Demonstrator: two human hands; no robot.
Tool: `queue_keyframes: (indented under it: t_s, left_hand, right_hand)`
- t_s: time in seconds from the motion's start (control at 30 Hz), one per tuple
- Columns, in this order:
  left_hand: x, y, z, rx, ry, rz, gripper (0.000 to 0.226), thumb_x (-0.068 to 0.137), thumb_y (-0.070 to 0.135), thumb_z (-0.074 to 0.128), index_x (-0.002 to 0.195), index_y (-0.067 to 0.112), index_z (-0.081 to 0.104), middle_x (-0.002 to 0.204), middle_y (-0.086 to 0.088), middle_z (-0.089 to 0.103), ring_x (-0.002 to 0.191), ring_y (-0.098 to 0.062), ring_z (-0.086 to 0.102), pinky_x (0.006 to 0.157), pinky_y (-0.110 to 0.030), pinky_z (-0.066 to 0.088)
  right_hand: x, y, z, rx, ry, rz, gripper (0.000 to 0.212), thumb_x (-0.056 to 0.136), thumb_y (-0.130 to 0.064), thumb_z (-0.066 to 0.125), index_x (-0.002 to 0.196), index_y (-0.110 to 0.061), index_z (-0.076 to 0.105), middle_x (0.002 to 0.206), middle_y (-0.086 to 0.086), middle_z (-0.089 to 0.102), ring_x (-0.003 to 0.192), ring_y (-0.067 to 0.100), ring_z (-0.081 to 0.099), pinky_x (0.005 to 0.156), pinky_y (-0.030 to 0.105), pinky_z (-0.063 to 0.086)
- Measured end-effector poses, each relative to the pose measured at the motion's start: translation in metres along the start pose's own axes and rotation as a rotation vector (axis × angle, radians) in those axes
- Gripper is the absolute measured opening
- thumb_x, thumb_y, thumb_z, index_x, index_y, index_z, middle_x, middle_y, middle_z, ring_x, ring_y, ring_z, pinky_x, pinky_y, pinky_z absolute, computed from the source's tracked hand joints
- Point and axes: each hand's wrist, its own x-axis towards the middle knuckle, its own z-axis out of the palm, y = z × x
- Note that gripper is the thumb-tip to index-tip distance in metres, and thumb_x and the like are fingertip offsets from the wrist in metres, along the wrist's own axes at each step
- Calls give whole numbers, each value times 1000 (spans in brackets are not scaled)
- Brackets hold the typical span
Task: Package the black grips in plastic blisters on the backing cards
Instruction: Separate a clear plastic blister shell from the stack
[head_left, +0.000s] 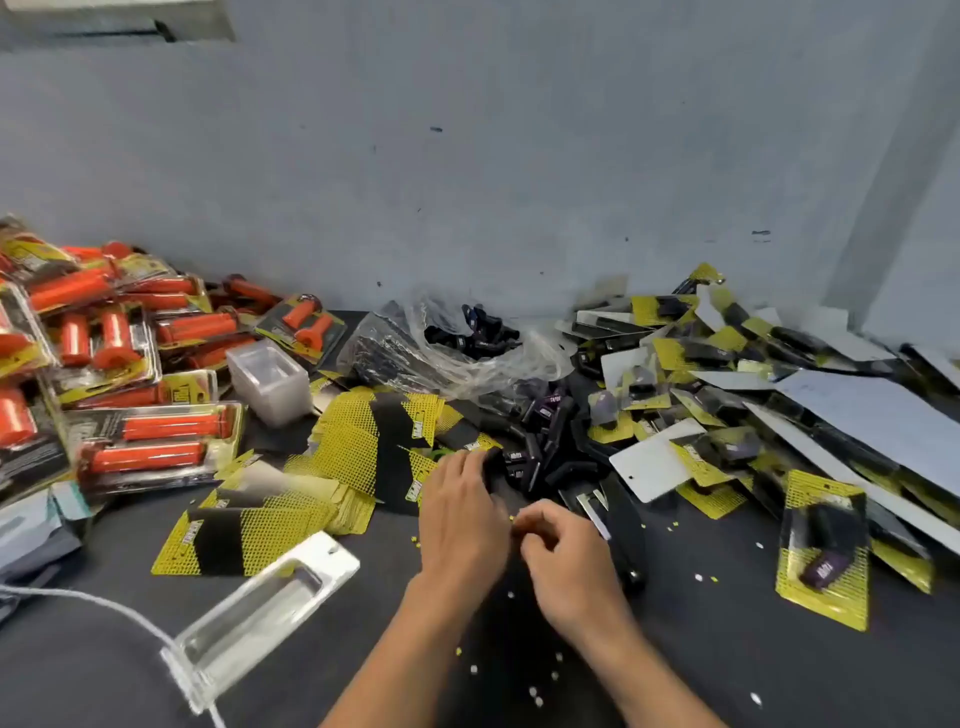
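My left hand (462, 519) lies palm down at the table's middle, its fingers curled over a black grip (494, 465) at the edge of a loose heap of black grips (543, 441). My right hand (563, 556) sits right beside it with curled fingers, thumb and forefinger pinched together; what they hold is hidden. Yellow-and-black backing cards (343, 457) lie fanned out to the left of my hands. An empty clear plastic blister (260, 608) rests at the front left. A packed black grip on its card (826, 551) lies at the right.
Packaged orange grips (156, 441) are piled at the left. A stack of clear blisters (267, 382) and a plastic bag of black grips (467, 338) stand at the back. Packed cards, many showing their white backs (654, 462), cover the right. A white cable (104, 603) crosses the front left.
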Motion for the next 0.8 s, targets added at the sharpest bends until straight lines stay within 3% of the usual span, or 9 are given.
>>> queue_keyframes:
  t_s: [0.07,0.17,0.27,0.4,0.5,0.67,0.8]
  left_hand:
    - [14,-9,10,141,48,22,57,95,17,53,151,21,44,152,3,48,145,-19,36,122,-33,22]
    - [29,-36,28,257,-16,39,56,96,22,47,152,23,42,153,4,47,147,-19,33,121,-35,20]
    - [33,-49,39,320,-48,73,56,97,24,45,153,21,41,153,4,47,149,-20,30,125,-36,10]
    - [36,-45,45,373,-46,139,57,97,23,45,153,13,42,149,-4,52,146,-27,37,127,-45,16]
    - [37,-46,46,452,-80,107,62,98,29,38,158,12,32,159,-6,40,152,-28,26,128,-44,11]
    - [43,-49,45,508,-104,98,62,96,36,43,154,14,41,167,-9,29,158,-29,15,128,-44,9]
    - [44,-44,44,522,-74,97,55,96,30,43,148,14,49,162,-8,37,154,-28,23,123,-41,14]
  right_hand:
    - [16,6,13,-1,10,11,34,89,3,54,88,-28,68,84,-12,72,83,3,65,69,8,46]
    - [34,19,22,-84,-30,-27,39,90,3,53,104,-29,71,101,-16,70,97,1,62,80,0,38]
    - [43,30,20,-103,-29,-55,37,91,2,54,106,-27,72,104,-17,69,97,-4,60,82,-1,36]
    - [46,38,22,-115,-55,-82,32,93,-5,56,104,-29,74,103,-18,70,96,-8,59,81,-1,36]
    - [47,41,22,-108,-55,-78,29,93,-8,57,102,-30,74,101,-17,71,96,-3,61,79,0,38]
    - [45,40,24,-91,-40,-71,26,89,-9,59,97,-29,75,92,-17,70,83,-6,59,72,2,37]
    - [45,41,26,-104,-28,-62,22,89,-11,60,93,-27,74,87,-15,70,80,-7,59,68,3,37]
